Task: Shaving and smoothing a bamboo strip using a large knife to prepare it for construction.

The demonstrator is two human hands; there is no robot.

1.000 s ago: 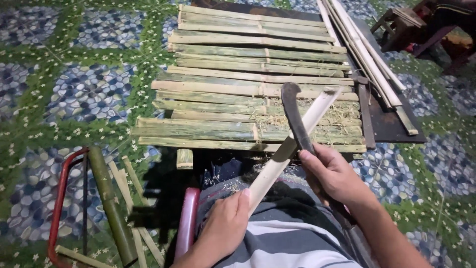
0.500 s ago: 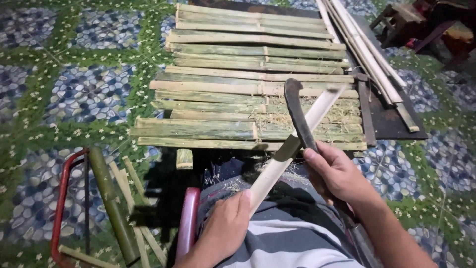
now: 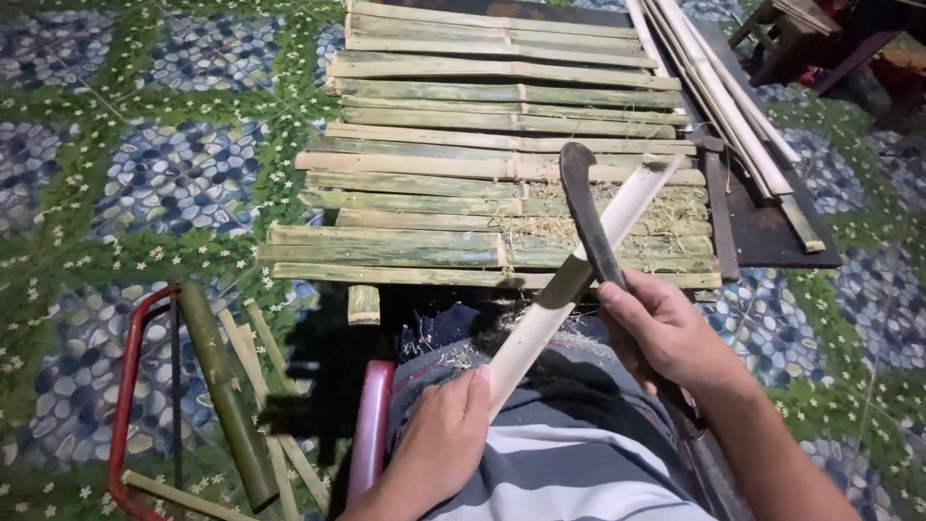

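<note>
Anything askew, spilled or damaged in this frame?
Fine shavings lie scattered over the split bamboo slats beyond the curved knife. A short bamboo offcut sits alone at the stack's near edge. Otherwise nothing stands out.

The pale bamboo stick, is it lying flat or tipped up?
Tipped up. The pale bamboo stick slants from the left hand near the lap up over the bamboo slats.

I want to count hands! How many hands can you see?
2. The left hand is low in the middle, holding the near end of the pale bamboo strip. The right hand is further right, gripping the dark curved knife. None seem hidden.
</note>
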